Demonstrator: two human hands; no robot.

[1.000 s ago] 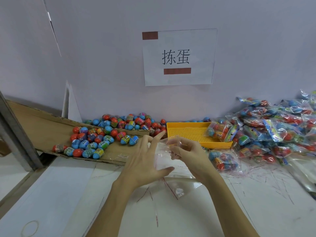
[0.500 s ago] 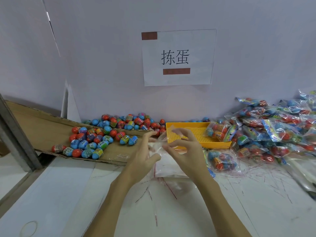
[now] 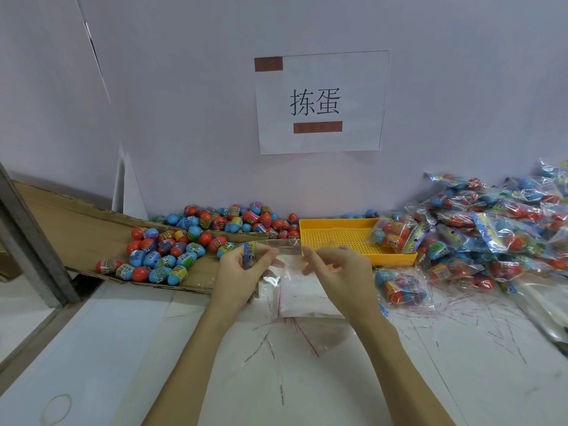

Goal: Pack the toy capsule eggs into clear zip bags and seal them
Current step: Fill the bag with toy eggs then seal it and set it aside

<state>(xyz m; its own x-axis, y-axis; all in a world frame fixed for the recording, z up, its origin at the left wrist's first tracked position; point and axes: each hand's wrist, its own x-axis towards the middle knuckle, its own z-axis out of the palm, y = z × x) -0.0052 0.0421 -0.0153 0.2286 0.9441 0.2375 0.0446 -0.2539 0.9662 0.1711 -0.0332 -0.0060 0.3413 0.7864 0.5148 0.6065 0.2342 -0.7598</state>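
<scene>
An empty clear zip bag [image 3: 299, 287] hangs between my hands over the white table. My left hand [image 3: 242, 272] pinches its left edge together with a narrow colourful printed card [image 3: 249, 256]. My right hand [image 3: 335, 265] pinches the bag's top right edge. Loose red and blue capsule eggs [image 3: 172, 250] lie in a heap on a cardboard sheet [image 3: 76, 222] to the left. Filled bags of eggs [image 3: 491, 235] are piled at the right, and one more filled bag [image 3: 401, 287] lies just right of my right hand.
A yellow perforated tray [image 3: 338, 235] stands behind my hands with a filled bag [image 3: 395, 235] leaning on its right end. Red tear strips [image 3: 304, 336] litter the table. A rubber band [image 3: 57, 408] lies at the near left. A paper sign [image 3: 319, 101] hangs on the wall.
My hands have drawn apart along the bag's top, spreading it wider. The colourful card now shows in my left hand's fingers.
</scene>
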